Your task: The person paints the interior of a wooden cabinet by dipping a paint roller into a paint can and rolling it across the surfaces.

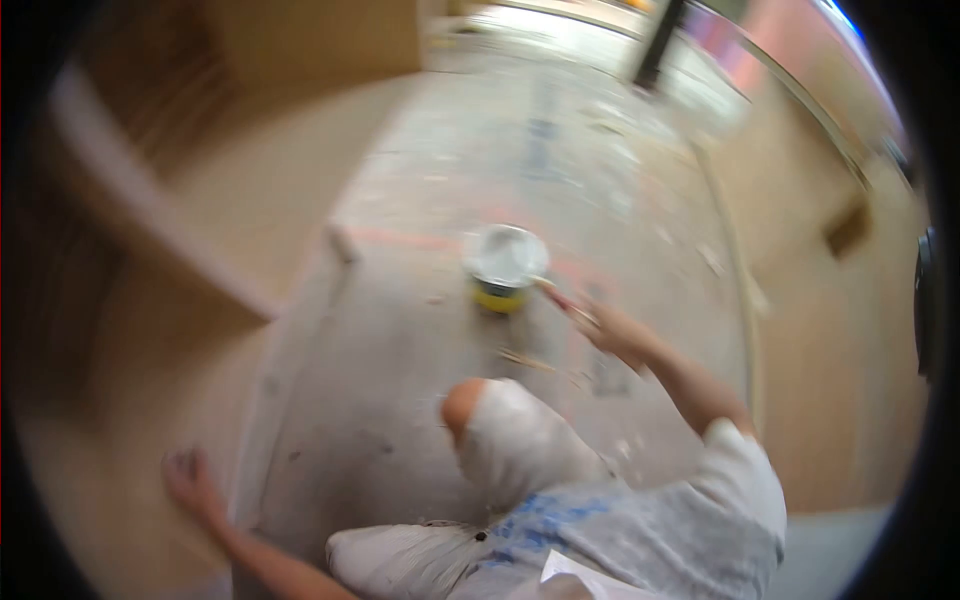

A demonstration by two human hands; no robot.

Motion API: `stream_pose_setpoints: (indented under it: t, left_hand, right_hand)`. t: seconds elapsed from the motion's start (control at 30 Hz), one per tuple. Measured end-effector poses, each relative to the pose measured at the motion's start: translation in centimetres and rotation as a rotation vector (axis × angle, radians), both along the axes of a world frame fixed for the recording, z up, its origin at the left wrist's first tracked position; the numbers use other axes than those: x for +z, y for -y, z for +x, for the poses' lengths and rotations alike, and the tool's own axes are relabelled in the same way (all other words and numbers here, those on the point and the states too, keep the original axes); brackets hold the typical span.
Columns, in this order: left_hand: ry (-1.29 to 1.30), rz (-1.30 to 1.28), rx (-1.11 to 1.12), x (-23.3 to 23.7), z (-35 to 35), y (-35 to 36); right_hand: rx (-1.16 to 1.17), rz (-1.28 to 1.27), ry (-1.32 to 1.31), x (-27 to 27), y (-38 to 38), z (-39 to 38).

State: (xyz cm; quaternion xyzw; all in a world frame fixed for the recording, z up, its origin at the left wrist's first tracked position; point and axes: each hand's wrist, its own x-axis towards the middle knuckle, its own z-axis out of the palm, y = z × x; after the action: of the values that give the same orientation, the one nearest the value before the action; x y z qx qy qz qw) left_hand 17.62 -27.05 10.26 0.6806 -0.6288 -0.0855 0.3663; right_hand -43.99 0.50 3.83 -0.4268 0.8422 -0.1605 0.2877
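In the head view, my right hand (605, 328) is closed around the reddish handle of a paintbrush (556, 295). The brush's far end meets the right rim of a small bucket (499, 298), dark and yellow outside, with white paint (508, 260) showing at its top. The bucket stands on the floor ahead of my bent knee. Far to the lower left, my left hand (188, 475) is by a wooden panel (140, 520), its fingers smeared by motion.
Pale wooden boxes or panels (320, 40) line the left side, with a low edge (280, 400) along the floor. A thin stick (527, 360) lies just below the bucket. Scraps and reddish marks dot the concrete floor (400, 300). Another wooden panel (820, 330) stands at right.
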Motion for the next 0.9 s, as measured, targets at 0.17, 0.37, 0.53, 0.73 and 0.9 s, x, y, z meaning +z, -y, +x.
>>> stream_pose_setpoints:
  t: [0.17, 0.37, 0.53, 0.73, 0.9]
  left_hand:
    - [-0.146, -0.179, -0.057, 0.3, -2.6, -1.8]
    - [-0.035, -0.184, -0.099, 2.6, -4.3, -2.8]
    - [0.027, -0.139, -0.091, 2.4, -3.8, -2.1]
    - [0.235, -0.106, -0.279, 1.8, -3.1, -2.0]
    - [0.25, -0.152, -0.286, 2.1, -3.2, -2.8]
  right_hand:
    - [0.014, -0.004, -0.239, -5.2, -4.9, 1.2]
    - [-0.452, 0.106, 0.818, -4.4, -5.1, 3.0]
    - [-0.458, 0.003, 0.296, -4.4, -5.6, 3.3]
    - [-0.26, -0.116, -0.328, -7.8, -8.0, 3.1]
    - [-0.339, -0.422, -0.33, -9.5, -7.3, 5.0]
